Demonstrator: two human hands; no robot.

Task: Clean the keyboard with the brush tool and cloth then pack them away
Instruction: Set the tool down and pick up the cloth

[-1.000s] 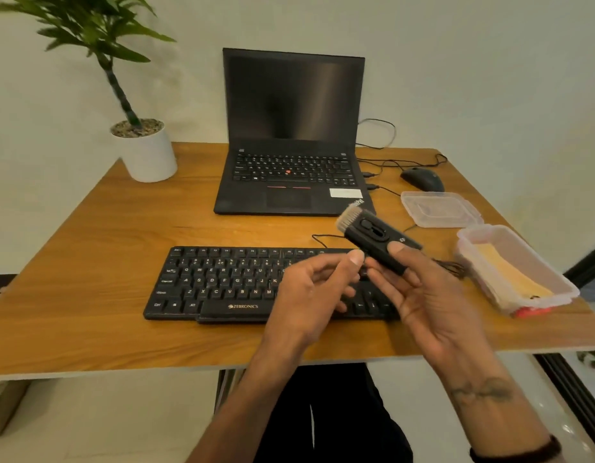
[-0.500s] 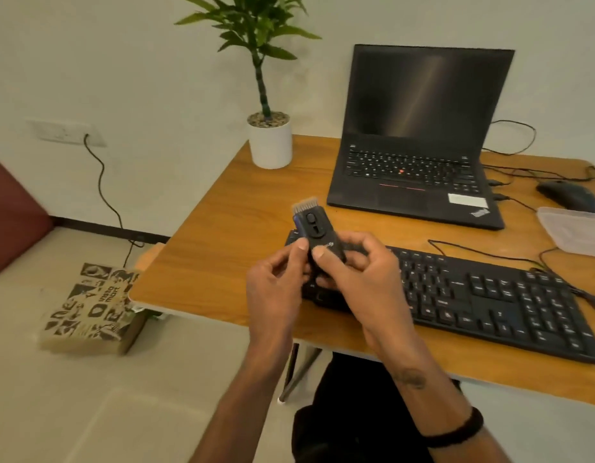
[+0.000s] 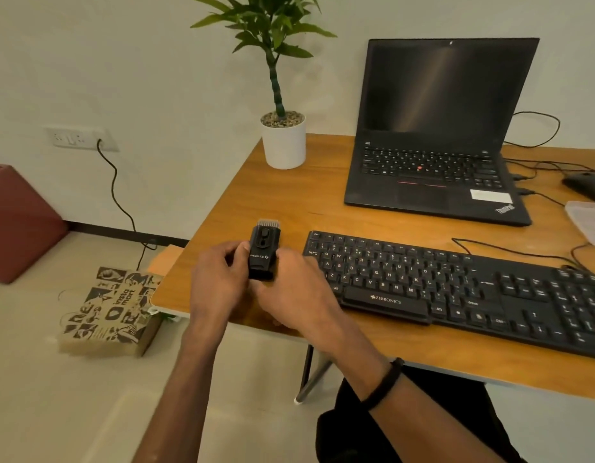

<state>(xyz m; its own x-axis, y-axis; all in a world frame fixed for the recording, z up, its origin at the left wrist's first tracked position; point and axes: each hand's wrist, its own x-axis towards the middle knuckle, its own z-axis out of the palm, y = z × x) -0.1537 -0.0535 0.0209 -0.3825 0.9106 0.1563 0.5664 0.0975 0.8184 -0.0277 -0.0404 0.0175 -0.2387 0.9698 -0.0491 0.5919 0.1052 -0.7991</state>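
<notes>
The brush tool [image 3: 264,252] is sitting lower now, nearer the desk [image 3: 322,202]. Left hand [image 3: 216,279] and right hand [image 3: 296,292] are both gripping it, getting it ready. Next, sweeping the keyboard [image 3: 456,282] at 3 o'clock.

I see both forearms reaching forward, the left hand [image 3: 213,282] and the right hand [image 3: 297,295] close together with curled fingers, each gripping one side of the same small object.

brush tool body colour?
Black, with pale bristles at its far end. The brush tool shows clearly in the head view, held between left hand and right hand.
</notes>
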